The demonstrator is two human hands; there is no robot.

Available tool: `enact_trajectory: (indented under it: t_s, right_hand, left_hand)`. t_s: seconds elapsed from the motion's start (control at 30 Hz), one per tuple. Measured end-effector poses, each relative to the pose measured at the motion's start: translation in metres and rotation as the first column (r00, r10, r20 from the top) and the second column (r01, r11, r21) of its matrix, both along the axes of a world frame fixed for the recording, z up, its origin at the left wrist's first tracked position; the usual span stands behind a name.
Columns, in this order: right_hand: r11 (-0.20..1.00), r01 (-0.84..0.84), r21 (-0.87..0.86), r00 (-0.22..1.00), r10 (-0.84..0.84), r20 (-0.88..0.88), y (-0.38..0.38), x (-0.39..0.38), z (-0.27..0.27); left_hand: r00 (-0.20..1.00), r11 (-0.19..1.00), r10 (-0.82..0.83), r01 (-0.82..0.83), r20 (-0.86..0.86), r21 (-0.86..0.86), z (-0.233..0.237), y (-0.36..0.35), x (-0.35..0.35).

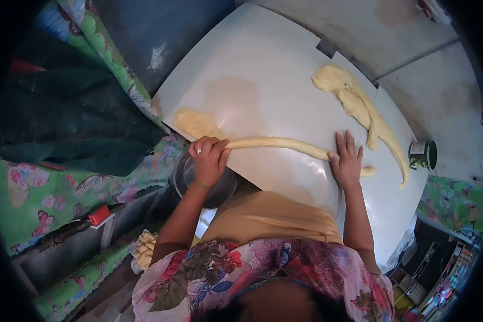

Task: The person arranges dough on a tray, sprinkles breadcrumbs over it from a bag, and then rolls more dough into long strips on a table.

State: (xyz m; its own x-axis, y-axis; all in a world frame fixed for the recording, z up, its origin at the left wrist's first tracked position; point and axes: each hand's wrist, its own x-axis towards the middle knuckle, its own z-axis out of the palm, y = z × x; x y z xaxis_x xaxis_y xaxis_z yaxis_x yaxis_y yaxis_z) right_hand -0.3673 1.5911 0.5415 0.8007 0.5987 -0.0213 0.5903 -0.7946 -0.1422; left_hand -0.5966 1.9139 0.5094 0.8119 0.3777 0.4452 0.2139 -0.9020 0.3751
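A long rope of yellow dough (276,143) lies across the white table (284,59) in front of me. My left hand (208,155), with a ring on one finger, closes round the rope's left end, beside a wider flat lump of dough (198,124). Over the rope's right part lies my right hand (347,161), palm down with fingers stretched out; a short dough tip shows to its right. A larger irregular piece of dough (359,110) stretches along the table's right side.
A green tin (423,154) stands at the right edge. Below the table's left edge is a dark bucket (185,174). Dark green cloth (75,115) hangs at the left, above butterfly-patterned cloth (32,185). Shaped dough pieces (144,249) sit at the lower left, near a red object (99,216).
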Motion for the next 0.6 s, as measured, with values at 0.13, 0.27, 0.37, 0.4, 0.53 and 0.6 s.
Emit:
enact_trajectory:
  t_s: [0.13, 0.27, 0.37, 0.4, 0.53, 0.6]
  right_hand:
    - [0.991, 0.049, 0.124, 0.988, -0.067, 0.141, 0.034, 0.051, -0.01]
    - [0.974, 0.1, 0.205, 0.977, -0.136, 0.166, 0.063, 0.076, -0.008]
    - [0.918, -0.234, 0.32, 0.972, 0.232, 0.044, 0.095, 0.006, 0.025]
    - [0.891, -0.378, 0.252, 0.919, 0.395, -0.019, 0.102, -0.021, 0.019]
    - [0.752, -0.659, -0.014, 0.752, 0.659, 0.031, 0.122, -0.049, -0.012]
    - [0.818, -0.575, -0.012, 0.815, 0.574, 0.083, 0.147, -0.022, -0.012]
  left_hand:
    - [1.0, 1.0, 0.017, -0.018, 0.023, 0.023, -0.004, -0.002, 0.001]
    - [0.999, 0.999, 0.027, -0.028, 0.041, 0.03, -0.006, -0.004, 0.001]
    - [0.999, 0.999, 0.039, -0.039, 0.031, 0.006, -0.004, -0.004, 0.0]
    - [0.998, 0.999, 0.05, -0.051, 0.038, 0.009, -0.005, -0.005, -0.001]
    - [0.995, 0.997, 0.075, -0.076, 0.059, 0.017, -0.007, -0.006, 0.002]
    - [0.996, 0.997, 0.074, -0.075, 0.05, 0.007, -0.006, -0.008, 0.0]
